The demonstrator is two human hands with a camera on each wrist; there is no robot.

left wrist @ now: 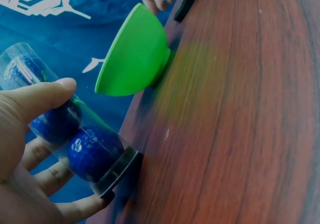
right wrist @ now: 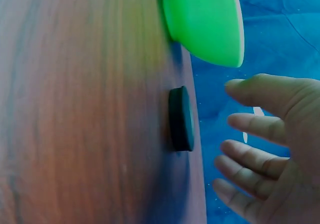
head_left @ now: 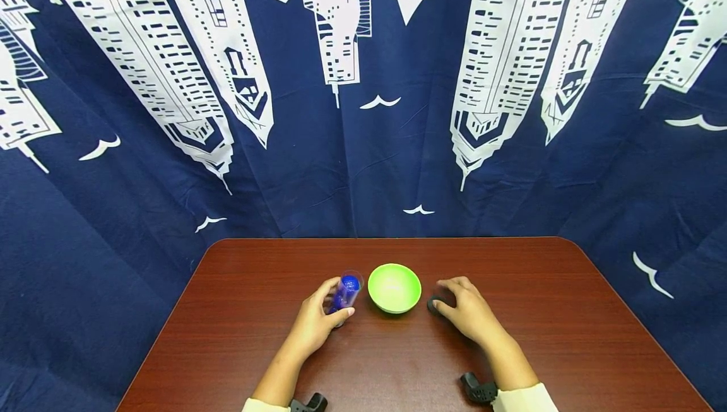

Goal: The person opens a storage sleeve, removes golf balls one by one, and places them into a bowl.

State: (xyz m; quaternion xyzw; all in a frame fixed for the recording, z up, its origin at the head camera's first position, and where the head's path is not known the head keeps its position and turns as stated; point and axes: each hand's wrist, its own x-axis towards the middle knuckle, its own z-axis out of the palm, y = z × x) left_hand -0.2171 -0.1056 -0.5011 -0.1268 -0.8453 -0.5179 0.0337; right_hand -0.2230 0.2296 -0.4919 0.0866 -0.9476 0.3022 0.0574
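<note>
My left hand [head_left: 315, 317] grips a clear tube [left wrist: 95, 115] holding several blue balls [left wrist: 95, 153], its thumb on one side and fingers round the other. A black cap [left wrist: 120, 171] closes the tube's lower end, close to the tabletop; the top end looks uncapped. To the right of the tube stands a lime green bowl [head_left: 394, 288] with nothing in it. My right hand [head_left: 470, 311] hovers over a loose black cap [right wrist: 181, 119] lying on the table, right of the bowl. In the right wrist view its fingers are apart from the cap and hold nothing.
A brown wooden table [head_left: 392, 368] with rounded far corners lies under everything. Behind it hangs a dark blue cloth [head_left: 352, 166] printed with white buildings and birds. Black wrist straps [head_left: 478, 389] show near both sleeves.
</note>
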